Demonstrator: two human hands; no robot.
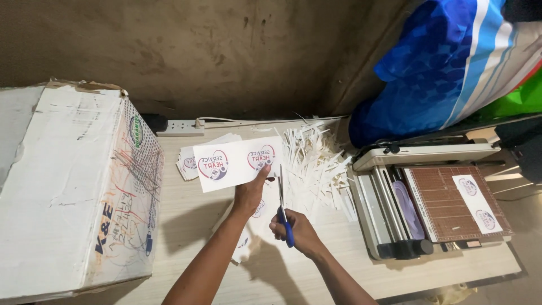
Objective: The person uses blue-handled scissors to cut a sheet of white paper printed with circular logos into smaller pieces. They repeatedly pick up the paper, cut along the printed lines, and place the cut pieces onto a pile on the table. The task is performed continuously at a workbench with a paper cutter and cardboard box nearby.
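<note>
Cardboard box [73, 186] left, paper cutter [435, 203] right. Left hand [251, 192] pinches the printed sheet [237, 162] above the table [186, 226]. Right hand [296, 229] grips scissors [282, 206], blades nearly closed. Risk: unsupported sheet flexes, cut drifts into a logo.

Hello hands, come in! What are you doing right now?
Left hand pinching printed sheet. Right hand gripping blue scissors, blades at sheet's edge. Paper strips piled beside.

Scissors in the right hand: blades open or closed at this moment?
Open, slightly. The scissors in the right hand show two blades parted toward the tips, beside the edge of the printed sheet held up by the left hand.
</note>
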